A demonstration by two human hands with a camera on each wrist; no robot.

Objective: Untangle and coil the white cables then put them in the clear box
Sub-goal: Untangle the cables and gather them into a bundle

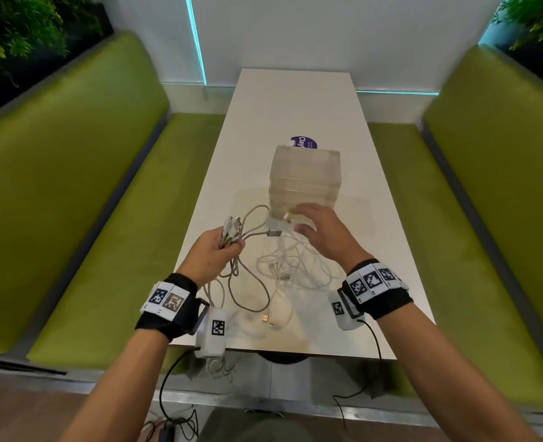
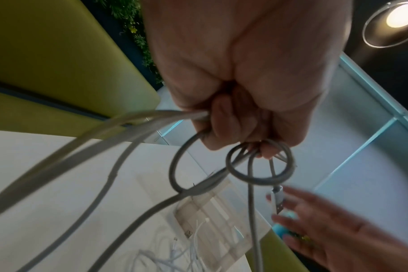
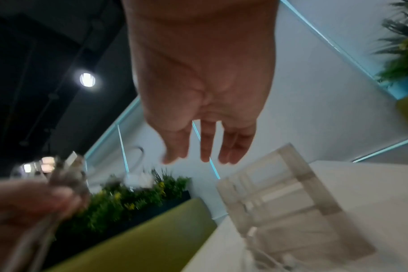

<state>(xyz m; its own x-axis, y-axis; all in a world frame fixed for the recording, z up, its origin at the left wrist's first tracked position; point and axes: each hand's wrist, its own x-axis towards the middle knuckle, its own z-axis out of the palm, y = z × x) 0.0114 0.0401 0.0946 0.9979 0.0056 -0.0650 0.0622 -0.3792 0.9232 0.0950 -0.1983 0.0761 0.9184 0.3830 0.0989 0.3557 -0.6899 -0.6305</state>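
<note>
White cables tangled on table, several ends bunched upward; clear box upright just beyond.

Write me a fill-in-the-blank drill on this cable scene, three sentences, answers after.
1. The left hand grips a bunch of cable ends, while the right hand is ____ and holds nothing.
2. The clear box stands on the ____ table.
3. The tangle of cables lies on the table between the person and the ____.

Missing words: open; white; box
</note>
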